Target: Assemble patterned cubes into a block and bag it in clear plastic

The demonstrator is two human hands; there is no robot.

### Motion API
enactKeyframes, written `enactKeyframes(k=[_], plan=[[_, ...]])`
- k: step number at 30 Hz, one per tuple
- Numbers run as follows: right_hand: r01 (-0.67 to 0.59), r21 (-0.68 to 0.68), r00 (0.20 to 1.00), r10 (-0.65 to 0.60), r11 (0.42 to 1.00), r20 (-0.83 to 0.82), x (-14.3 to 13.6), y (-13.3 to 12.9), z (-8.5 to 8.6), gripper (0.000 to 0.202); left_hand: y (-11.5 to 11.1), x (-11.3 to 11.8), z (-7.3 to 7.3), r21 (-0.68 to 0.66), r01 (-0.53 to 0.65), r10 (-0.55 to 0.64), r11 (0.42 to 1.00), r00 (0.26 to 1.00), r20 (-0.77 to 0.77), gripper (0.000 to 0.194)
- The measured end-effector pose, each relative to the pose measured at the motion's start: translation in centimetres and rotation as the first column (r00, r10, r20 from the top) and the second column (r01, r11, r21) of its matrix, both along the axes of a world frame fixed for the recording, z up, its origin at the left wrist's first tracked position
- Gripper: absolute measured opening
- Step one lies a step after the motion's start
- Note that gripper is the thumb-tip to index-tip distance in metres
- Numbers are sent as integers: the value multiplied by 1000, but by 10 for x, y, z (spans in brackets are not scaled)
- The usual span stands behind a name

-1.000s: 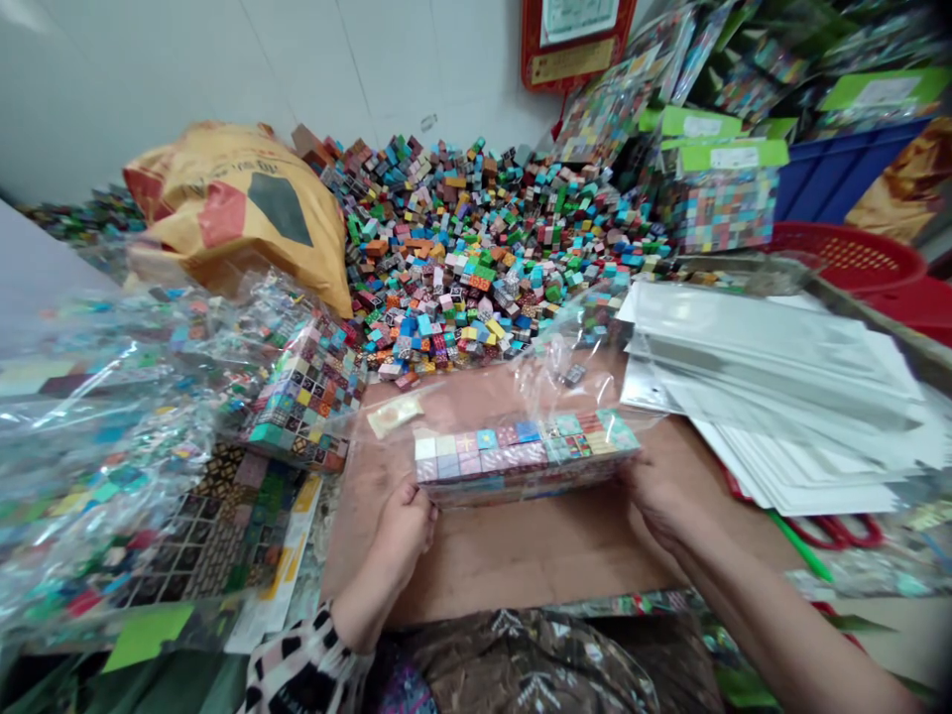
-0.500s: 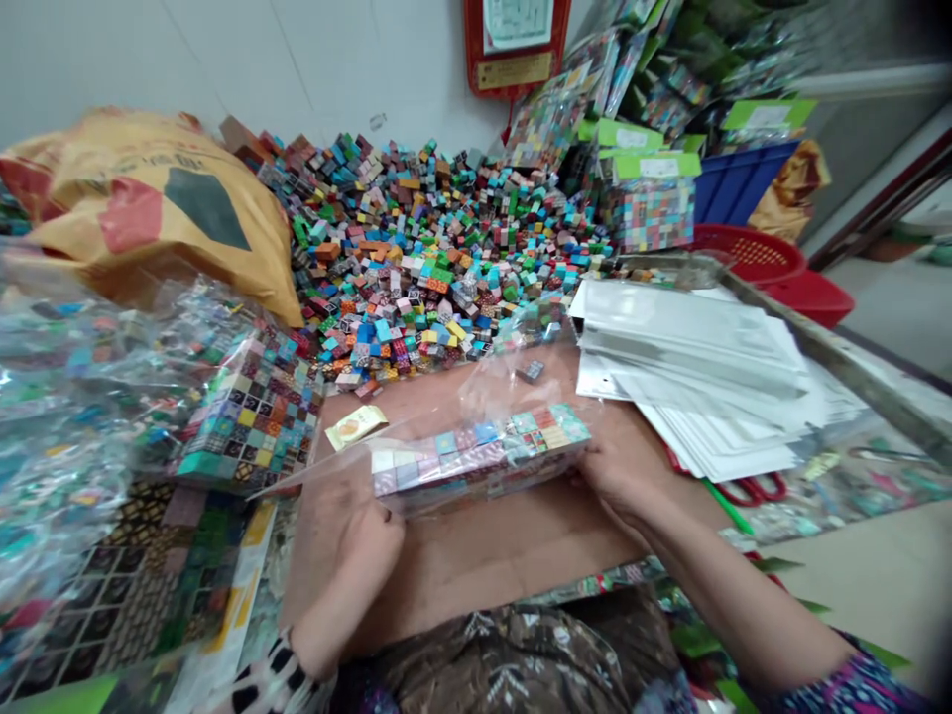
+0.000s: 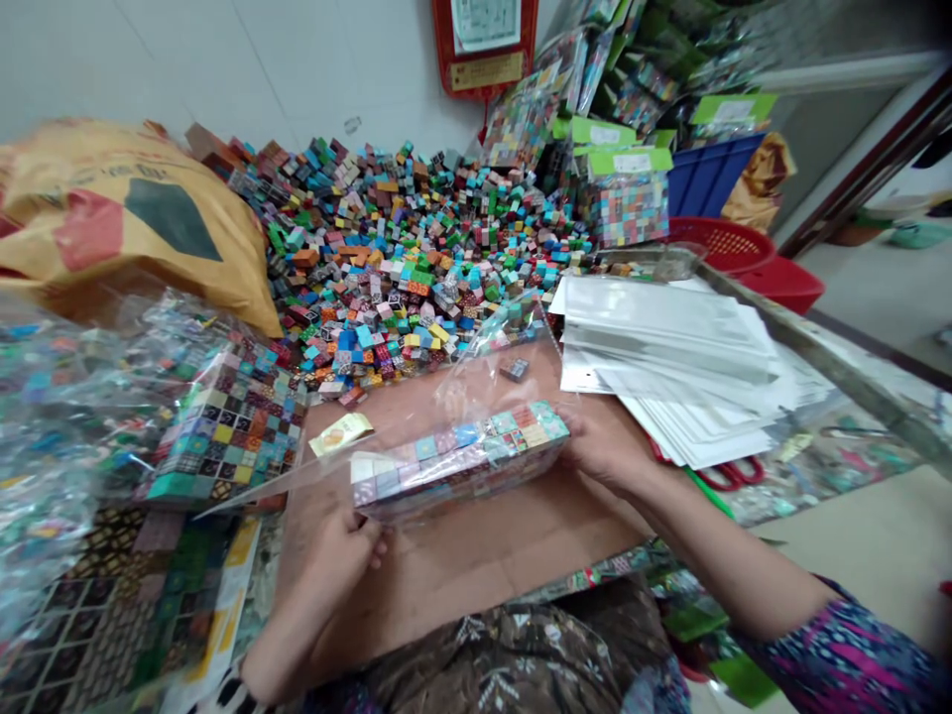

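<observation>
On the brown board in front of me, a long block of small patterned cubes (image 3: 461, 451) lies inside a clear plastic bag (image 3: 483, 362). The loose plastic sticks up behind the block and stretches out to the left. My left hand (image 3: 346, 545) is closed on the bag's near edge, just below the block's left end, its fingers curled. At the block's right end, my right hand (image 3: 599, 451) grips the bag, with its fingertips partly hidden. One loose grey cube (image 3: 515, 369) and a small yellow packet (image 3: 340, 433) lie on the board.
Behind the board rises a big heap of loose cubes (image 3: 402, 268). To the left are a yellow sack (image 3: 119, 218) and a wrapped cube block (image 3: 230, 426). White sheets (image 3: 684, 367) lie at right, over red scissors (image 3: 733, 473). Red baskets (image 3: 721, 243) stand beyond.
The whole view has shifted slightly left. My left hand has moved a little down, its fingers now showing more clearly below the block. My right hand stays at the block's right end.
</observation>
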State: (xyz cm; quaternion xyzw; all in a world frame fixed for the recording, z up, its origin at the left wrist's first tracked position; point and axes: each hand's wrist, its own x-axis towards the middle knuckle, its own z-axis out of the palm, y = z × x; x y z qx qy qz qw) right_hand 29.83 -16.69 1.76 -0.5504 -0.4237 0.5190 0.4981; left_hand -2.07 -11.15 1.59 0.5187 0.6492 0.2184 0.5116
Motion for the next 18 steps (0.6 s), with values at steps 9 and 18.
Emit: enactKeyframes(k=[9,18], plan=[[-79,80,960,54,994,276,-1,1,12,14,5,2,-5,-19,54,-57,998,980,-190,8],[-79,109,807,0,991,590,-7,-4,41,20,15,-1,-13,96,235,-177,967,895,-410,19]])
